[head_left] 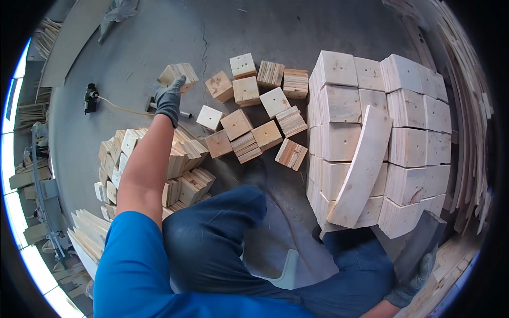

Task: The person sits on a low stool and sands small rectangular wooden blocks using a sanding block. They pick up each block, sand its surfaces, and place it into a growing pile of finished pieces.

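One wooden block [179,72], pinched in the left hand's [168,99] fingers [181,82], out ahead, left of those loose blocks [236,125]! And the right hand [418,282], well apart, clasps a dark slab [420,246].

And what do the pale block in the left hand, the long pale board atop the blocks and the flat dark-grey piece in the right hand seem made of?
Pale block in the left hand: apparently bare wood in layers, from its banded side.
Long pale board: likely unvarnished wood; matte, with faint marks.
Flat dark-grey piece in the right hand: material unclear; dull, even face, possibly metal.
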Motion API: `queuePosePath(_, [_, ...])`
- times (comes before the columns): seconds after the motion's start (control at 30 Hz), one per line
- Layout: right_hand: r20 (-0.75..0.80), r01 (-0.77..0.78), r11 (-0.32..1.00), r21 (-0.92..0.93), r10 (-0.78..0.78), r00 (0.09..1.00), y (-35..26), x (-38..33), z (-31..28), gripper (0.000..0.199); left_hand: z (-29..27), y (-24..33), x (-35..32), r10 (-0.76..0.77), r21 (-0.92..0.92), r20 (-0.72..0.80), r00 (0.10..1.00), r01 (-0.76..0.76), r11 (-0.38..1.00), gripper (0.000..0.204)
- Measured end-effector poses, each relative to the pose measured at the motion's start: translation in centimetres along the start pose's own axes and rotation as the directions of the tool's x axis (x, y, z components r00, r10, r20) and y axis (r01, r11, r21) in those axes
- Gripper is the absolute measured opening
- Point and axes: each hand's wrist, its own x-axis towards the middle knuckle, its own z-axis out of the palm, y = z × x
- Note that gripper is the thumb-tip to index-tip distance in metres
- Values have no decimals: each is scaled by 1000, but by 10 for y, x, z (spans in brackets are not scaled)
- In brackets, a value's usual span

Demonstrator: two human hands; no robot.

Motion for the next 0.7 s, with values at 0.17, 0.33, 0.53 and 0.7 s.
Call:
queuePosePath(0.17, [123,-43,970,238,14,992,-4,-2,6,65,-2,108,-98,-155,-133,225,962,188,973,102])
queuePosePath(0.33, [70,1,974,228,-17,997,-28,-10,27,65,-19,193,-192,-104,-156,532,840,218,963,105])
queuePosePath(0.53, [45,98,976,196,-109,993,-20,-13,24,63,-8,246,-297,-69,-243,704,707,331,912,89])
queuePosePath(0.7, [-10,59,933,355,-60,998,-9,-15,7,55,15,259,-351,-118,-242,858,500,597,764,54])
